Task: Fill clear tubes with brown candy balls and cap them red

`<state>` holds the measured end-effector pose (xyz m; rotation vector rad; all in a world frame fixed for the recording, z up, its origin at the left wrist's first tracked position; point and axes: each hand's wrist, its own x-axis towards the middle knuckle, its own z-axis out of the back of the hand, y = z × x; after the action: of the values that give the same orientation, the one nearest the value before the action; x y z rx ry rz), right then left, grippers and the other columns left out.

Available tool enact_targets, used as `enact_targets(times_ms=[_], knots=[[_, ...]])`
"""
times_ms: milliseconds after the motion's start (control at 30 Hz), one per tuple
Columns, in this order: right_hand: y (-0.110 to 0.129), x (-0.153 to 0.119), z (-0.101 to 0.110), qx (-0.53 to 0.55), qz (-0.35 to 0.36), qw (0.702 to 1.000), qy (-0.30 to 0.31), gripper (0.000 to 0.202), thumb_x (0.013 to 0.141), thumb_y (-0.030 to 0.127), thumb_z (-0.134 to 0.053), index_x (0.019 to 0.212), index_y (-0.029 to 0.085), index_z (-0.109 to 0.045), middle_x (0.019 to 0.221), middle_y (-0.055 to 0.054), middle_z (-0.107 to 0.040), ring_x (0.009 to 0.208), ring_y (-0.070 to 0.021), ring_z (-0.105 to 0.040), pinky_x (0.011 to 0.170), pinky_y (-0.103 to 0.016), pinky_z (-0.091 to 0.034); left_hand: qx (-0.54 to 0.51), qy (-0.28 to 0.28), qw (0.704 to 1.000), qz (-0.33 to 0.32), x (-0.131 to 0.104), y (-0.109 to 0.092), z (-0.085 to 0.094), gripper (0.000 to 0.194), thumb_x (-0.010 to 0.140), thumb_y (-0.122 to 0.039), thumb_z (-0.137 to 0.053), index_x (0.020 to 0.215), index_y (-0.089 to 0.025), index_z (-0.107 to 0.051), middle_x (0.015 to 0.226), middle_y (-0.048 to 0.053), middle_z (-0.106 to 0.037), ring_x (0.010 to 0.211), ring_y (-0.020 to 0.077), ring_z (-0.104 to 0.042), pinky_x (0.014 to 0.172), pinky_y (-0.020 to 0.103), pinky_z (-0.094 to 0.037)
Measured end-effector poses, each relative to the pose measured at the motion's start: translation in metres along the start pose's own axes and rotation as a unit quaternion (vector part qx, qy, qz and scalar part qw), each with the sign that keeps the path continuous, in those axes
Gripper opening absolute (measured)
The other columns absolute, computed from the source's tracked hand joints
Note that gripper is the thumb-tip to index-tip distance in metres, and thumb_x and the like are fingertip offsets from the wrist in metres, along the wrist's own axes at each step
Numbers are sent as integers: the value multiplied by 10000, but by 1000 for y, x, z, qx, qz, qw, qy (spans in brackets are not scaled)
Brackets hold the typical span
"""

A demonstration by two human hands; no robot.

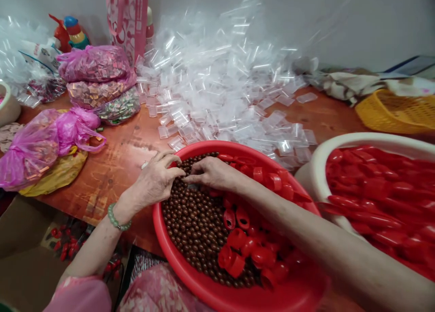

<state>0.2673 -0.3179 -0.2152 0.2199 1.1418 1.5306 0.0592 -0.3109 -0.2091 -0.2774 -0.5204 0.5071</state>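
Note:
My left hand point(154, 176), with a green bead bracelet point(117, 218) at the wrist, is at the left rim of a red basin point(159, 232). Its fingers are closed around a small red plastic piece point(172, 165), which shows only in part. Close beside it, my right hand point(214, 172) reaches in from the right with thumb and fingers pinched; what they hold, if anything, is hidden. Beneath both hands lie many round brown beads point(195, 226). Hollow red plastic pieces point(236, 237) fill the basin's right side, some resting on the beads.
Clear plastic pieces point(217, 85) are heaped behind the basin. A white tub point(317, 167) of red pieces point(380, 180) stands right, near a yellow basket point(390, 112). Pink bags point(95, 63) lie left on the wooden table point(115, 162). A cardboard box point(23, 244) with red pieces sits below.

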Motion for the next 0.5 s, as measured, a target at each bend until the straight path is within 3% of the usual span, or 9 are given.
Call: enact_targets(times_ms=[267,367,500], knots=[[-9,-2,0,102,-56,978,174,303,715,447,-690,741,178,-554,500,40,-519,372,-95,-473,356,-196,-371,-107,4,994,8,-24,-29,4,307,817,-53,-497,1087,-147,-608,1192,134,-623,1284,259,-496,1092,507,-452],[-9,2,1,146,-49,964,215,259,710,403,-645,699,177,-520,456,62,-455,337,-62,-385,333,-171,-317,-96,44,994,7,-29,-35,6,396,795,-94,-549,1183,-164,-581,1281,146,-592,1356,300,-430,1124,568,-398],[-6,5,-1,187,-23,948,255,215,693,357,-555,630,158,-505,507,20,-533,327,-36,-306,317,-169,-220,-63,72,995,-18,-26,-32,4,460,838,-153,-619,1291,-181,-543,1474,179,-450,1446,330,-300,1133,589,-377]])
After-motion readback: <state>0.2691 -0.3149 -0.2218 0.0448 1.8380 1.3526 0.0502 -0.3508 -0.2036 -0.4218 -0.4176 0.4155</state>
